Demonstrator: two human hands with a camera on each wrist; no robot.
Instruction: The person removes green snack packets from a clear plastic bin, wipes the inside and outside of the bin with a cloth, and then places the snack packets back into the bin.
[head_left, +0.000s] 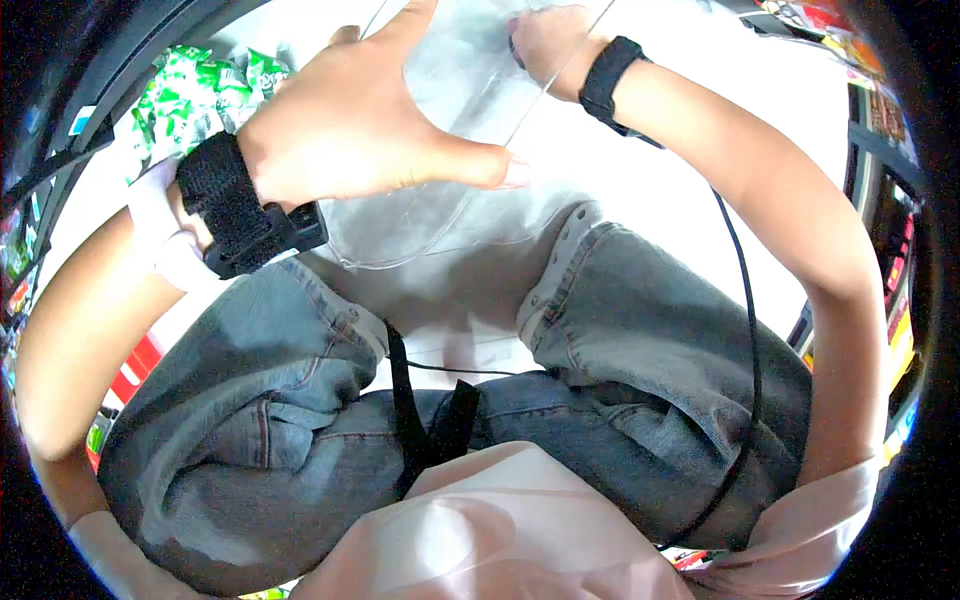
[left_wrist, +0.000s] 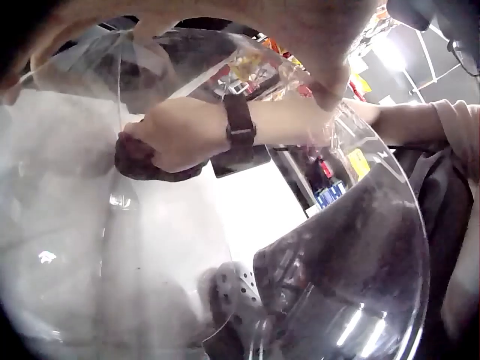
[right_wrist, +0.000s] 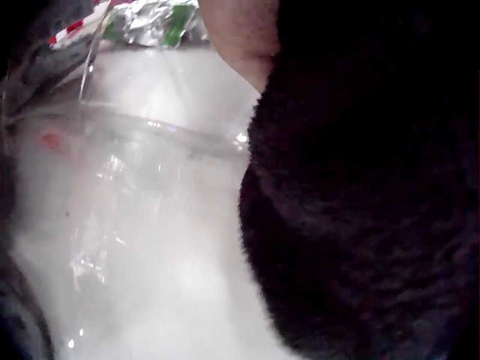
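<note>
A large curved clear plastic piece stands between the knees, its rounded rim showing in the left wrist view. My left hand spreads over it, thumb stretched out and touching near its edge; in the left wrist view this hand fills the top. With curled fingers my right hand grips a dark fuzzy cloth, seen bunched against the clear plastic in the left wrist view. That cloth covers the right half of the right wrist view and hides most of the hand.
Green and white packets lie on the white surface at the upper left. A black cable runs down over the right leg. Shelves with colourful goods stand at the right side. A shoe with holes shows low in the left wrist view.
</note>
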